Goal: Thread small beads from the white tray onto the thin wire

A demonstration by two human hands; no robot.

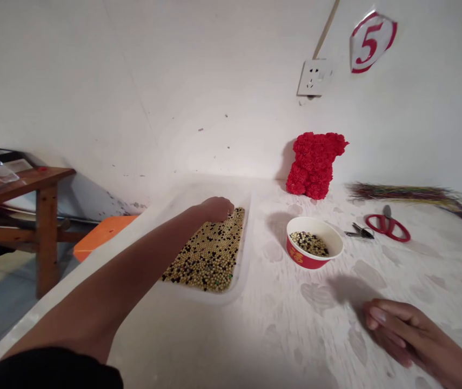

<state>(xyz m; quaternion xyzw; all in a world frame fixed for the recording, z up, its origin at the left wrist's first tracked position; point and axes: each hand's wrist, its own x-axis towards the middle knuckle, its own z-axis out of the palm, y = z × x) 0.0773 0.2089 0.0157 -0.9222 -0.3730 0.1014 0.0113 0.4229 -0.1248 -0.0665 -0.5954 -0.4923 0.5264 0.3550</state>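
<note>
And here we are at the bench (pixel 295 329), with the left hand (pixel 215 209) reaching out over a shallow translucent plastic tray (pixel 243 283), fingertips dipped right down at the far edge of a layer of yellow soybeans and dark beans (pixel 206 254). The fingers are curled over into the pile, but from this angle you cannot tell whether they have actually pinched anything. Over on the near right, the right hand (pixel 401 332) is empty and relaxed, fingers lying together, well apart from the tray. Just right of the tray sits a red-and-white paper bowl (pixel 315 242) holding a smaller mix of light and dark beans (pixel 309 243). Beyond that, a pair of red-handled scissors (pixel 387 228) lies beside a small metal tool (pixel 359 232), with a long bundle of multicoloured strands (pixel 413 195) running along the wall at the far right. A red foam-rose bear (pixel 315 165) stands against the wall at the far edge of the bench, below a wall socket (pixel 315 77) and a red number 5 sign (pixel 372 42). Off to the left, past the bench, there's a wooden table (pixel 24 183) and an orange object (pixel 101 236).
</note>
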